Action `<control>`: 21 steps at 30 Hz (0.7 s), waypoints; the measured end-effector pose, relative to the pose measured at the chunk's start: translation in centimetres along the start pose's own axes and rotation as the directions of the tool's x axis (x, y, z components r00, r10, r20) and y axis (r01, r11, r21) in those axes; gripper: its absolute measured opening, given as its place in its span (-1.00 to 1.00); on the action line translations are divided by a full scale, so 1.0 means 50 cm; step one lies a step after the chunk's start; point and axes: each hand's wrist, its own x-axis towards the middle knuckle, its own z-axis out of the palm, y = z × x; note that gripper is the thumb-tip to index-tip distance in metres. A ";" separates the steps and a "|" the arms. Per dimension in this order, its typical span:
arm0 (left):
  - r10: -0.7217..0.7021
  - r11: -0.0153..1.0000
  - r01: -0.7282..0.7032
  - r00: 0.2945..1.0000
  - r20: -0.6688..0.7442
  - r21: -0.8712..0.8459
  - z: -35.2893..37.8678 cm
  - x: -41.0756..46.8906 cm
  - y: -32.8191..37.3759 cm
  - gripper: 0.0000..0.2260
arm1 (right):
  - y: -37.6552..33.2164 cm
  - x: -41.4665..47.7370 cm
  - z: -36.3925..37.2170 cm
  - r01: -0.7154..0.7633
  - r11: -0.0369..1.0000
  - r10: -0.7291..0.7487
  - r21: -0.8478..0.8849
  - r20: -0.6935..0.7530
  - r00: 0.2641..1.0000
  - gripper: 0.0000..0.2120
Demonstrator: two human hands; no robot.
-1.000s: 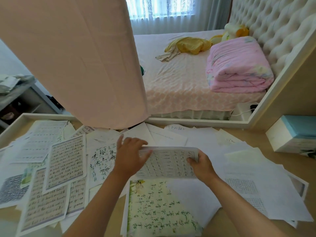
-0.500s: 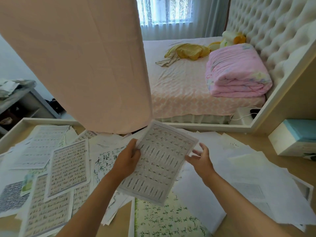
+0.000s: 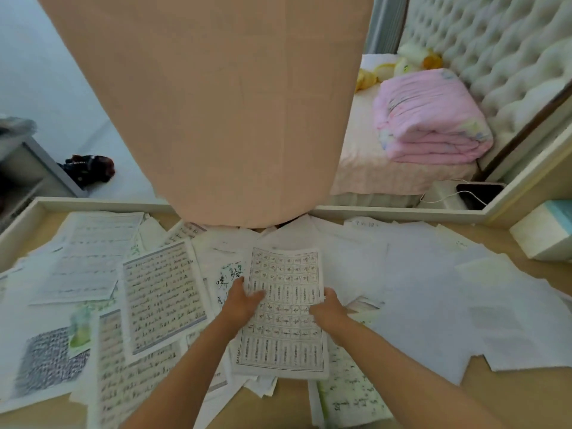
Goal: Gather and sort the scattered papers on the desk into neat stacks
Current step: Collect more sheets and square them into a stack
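A gridded sheet of printed characters (image 3: 283,342) lies lengthwise in front of me over a small pile of papers at the middle of the desk. My left hand (image 3: 243,300) holds its left edge, thumb on top. My right hand (image 3: 328,308) grips its right edge. Handwritten pages (image 3: 162,295) and a dark rubbing print (image 3: 46,363) are scattered to the left. Blank white sheets (image 3: 448,305) overlap to the right. A green-bordered calligraphy sheet (image 3: 349,397) lies under my right forearm.
A large pink hanging cloth (image 3: 216,103) blocks the view ahead over the desk's raised back rim (image 3: 93,204). A white and teal box (image 3: 544,233) stands at the right. Beyond are a bed with a folded pink quilt (image 3: 430,119) and a charging phone (image 3: 478,193).
The gridded sheet has turned from a tilt held up in my left hand to upright and down on the pile. My right hand has closed onto its right edge. The camera has swung left.
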 end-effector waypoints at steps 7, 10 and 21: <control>-0.052 0.955 0.046 0.999 0.011 0.294 -0.097 0.036 -0.098 -0.21 | 0.000 0.005 0.153 0.058 0.994 -0.042 -0.095 0.160 0.986 -0.21; -0.041 0.812 0.034 0.999 -0.001 0.583 -0.115 0.046 -0.111 -0.15 | 0.018 0.002 0.156 0.081 0.958 -0.040 -0.274 0.151 0.988 -0.25; 0.334 0.667 -0.537 0.835 0.437 0.517 0.119 0.044 -0.004 -0.45 | 0.121 -0.043 -0.129 -0.028 0.940 -0.042 -0.339 -0.198 0.979 -0.56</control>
